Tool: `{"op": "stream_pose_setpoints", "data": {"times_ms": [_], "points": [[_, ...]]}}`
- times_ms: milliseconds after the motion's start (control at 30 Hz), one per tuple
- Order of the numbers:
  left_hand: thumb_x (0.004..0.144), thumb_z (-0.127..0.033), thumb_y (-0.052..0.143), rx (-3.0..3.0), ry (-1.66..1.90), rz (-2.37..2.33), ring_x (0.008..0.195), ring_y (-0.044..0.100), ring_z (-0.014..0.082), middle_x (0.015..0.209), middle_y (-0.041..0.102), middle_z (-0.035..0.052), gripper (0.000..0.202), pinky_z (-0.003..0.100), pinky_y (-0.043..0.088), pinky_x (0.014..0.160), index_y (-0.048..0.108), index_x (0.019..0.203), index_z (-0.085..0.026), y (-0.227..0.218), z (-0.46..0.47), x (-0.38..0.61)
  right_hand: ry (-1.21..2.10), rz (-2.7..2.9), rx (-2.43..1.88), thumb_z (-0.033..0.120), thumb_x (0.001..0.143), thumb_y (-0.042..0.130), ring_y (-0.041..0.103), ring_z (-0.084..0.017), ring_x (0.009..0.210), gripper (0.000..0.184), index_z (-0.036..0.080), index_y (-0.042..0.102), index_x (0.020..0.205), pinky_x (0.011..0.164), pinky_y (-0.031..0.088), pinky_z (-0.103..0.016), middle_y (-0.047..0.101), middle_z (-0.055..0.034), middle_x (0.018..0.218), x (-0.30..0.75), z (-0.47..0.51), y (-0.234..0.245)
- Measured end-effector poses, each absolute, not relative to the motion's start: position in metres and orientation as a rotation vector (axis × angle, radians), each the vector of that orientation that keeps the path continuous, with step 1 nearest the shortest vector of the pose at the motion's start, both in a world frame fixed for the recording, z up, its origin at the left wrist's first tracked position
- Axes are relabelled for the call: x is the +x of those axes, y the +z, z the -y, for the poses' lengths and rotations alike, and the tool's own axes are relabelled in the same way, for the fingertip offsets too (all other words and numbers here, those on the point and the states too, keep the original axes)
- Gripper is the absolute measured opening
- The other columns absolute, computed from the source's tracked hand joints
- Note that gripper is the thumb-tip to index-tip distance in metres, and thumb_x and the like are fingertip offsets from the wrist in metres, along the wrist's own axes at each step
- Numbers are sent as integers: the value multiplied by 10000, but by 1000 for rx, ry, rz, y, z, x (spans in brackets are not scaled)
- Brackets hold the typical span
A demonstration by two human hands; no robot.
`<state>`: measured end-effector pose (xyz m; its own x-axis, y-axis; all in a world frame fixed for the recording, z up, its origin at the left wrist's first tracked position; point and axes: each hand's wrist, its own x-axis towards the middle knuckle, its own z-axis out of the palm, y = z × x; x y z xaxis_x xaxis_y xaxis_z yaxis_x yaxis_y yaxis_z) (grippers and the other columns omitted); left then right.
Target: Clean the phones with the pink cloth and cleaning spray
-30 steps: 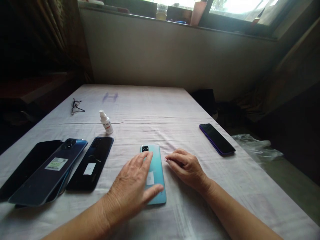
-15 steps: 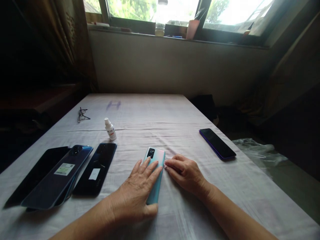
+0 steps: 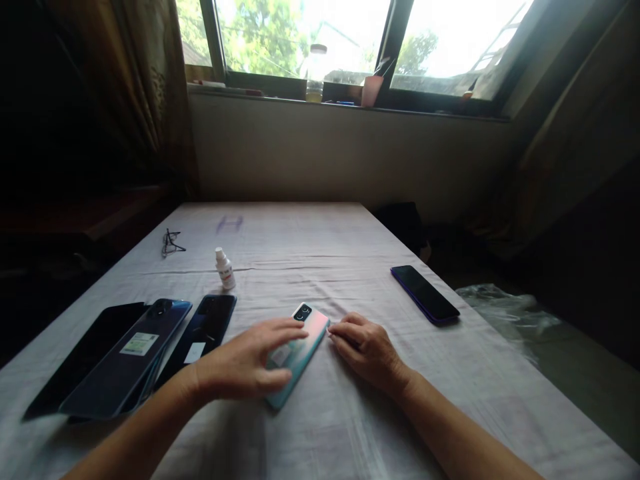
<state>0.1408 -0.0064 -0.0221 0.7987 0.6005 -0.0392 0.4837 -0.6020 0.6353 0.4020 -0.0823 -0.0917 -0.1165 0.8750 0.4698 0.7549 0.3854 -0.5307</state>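
Observation:
A light teal phone (image 3: pixel 301 347) lies back-up and turned slantwise on the white cloth, its camera end pointing up and to the right. My left hand (image 3: pixel 245 363) rests over its lower half, fingers stretched out and spread, slightly blurred. My right hand (image 3: pixel 367 350) lies on the cloth just right of the phone, fingers curled, fingertips touching the phone's upper right edge.
Left of my hands lie a black phone (image 3: pixel 200 333), a blue phone (image 3: pixel 125 360) stacked on a dark one (image 3: pixel 80 360), a small white bottle (image 3: pixel 225 269) and glasses (image 3: pixel 170 243). A purple-edged phone (image 3: pixel 425 295) lies at the right. The table's right edge drops off beyond it.
The teal phone has turned from nearly straight to slanting, its lower end swung left under my left hand. The camera view has tipped up, showing more window.

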Motion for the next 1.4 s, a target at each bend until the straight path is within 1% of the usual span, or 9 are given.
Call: {"op": "stream_pose_setpoints", "data": {"times_ms": [33, 100, 200, 300, 500, 800, 967, 1167, 1400], "points": [[672, -378, 705, 2280, 465, -1023, 1155, 674, 254, 1190, 750, -3, 385, 322, 504, 1019, 756, 1046, -301, -18, -3, 134, 229, 1850, -1381, 240, 931, 587, 676, -167, 732, 193, 219, 778, 950, 691, 514, -265, 706, -49, 828, 402, 81, -92], [810, -525, 587, 2200, 725, -1355, 1050, 693, 281, 1083, 744, 58, 356, 389, 536, 949, 705, 998, -247, -12, -24, 119, 294, 1736, -1350, 252, 919, 600, 661, -161, 696, 189, 210, 784, 929, 653, 512, -259, 694, -45, 779, 403, 78, -89], [795, -537, 591, 2037, 995, -1726, 1180, 614, 369, 1282, 630, 161, 534, 522, 472, 1013, 560, 1199, -188, -11, -57, 97, 398, 1603, -1313, 293, 895, 635, 660, -172, 699, 179, 208, 791, 882, 638, 513, -268, 701, -48, 756, 401, 71, -79], [715, -468, 722, 1917, 1034, -1828, 1308, 521, 401, 1416, 532, 217, 711, 538, 408, 1078, 468, 1301, -155, -21, -81, 88, 477, 1531, -1263, 321, 861, 670, 665, -184, 724, 166, 217, 800, 850, 670, 519, -287, 711, -52, 764, 393, 61, -63], [857, -352, 713, 1732, 1028, -1720, 1093, 651, 286, 1197, 658, 111, 462, 499, 480, 989, 533, 1245, -175, -39, -96, 100, 692, 1265, -1253, 382, 747, 766, 628, -175, 682, 164, 226, 802, 778, 585, 509, -266, 677, -43, 750, 367, 48, -50], [831, -512, 603, 1545, 1010, -1007, 1007, 686, 253, 1050, 686, 47, 468, 459, 548, 893, 472, 1184, -234, -31, -34, 131, 962, 1011, -1263, 580, 720, 749, 420, -72, 279, 467, 143, 763, 883, 224, 190, -197, 588, 20, 600, 370, 48, -44], [909, -483, 554, 1454, 946, -802, 779, 647, 175, 972, 619, 18, 580, 367, 572, 708, 395, 1412, -242, -27, -11, 146, 1090, 922, -1193, 580, 671, 769, 380, -54, 252, 480, 144, 748, 872, 213, 154, -202, 540, 53, 578, 368, 33, -23], [850, -520, 735, 1521, 819, -626, 706, 654, 156, 927, 613, -18, 1041, 363, 575, 704, 24, 1601, -401, -31, -14, 151, 1210, 900, -1081, 481, 670, 769, 326, -33, 334, 322, 172, 705, 735, 284, 148, -194, 466, 76, 535, 359, 27, -13], [890, -351, 607, 1949, 787, -813, 554, 541, 88, 768, 537, -65, 866, 213, 449, 546, 122, 1607, -334, -24, -10, 162, 1375, 841, -1034, 428, 622, 783, 297, -34, 411, 339, 186, 551, 570, 384, 171, -181, 414, 84, 487, 352, 32, -18]]}}
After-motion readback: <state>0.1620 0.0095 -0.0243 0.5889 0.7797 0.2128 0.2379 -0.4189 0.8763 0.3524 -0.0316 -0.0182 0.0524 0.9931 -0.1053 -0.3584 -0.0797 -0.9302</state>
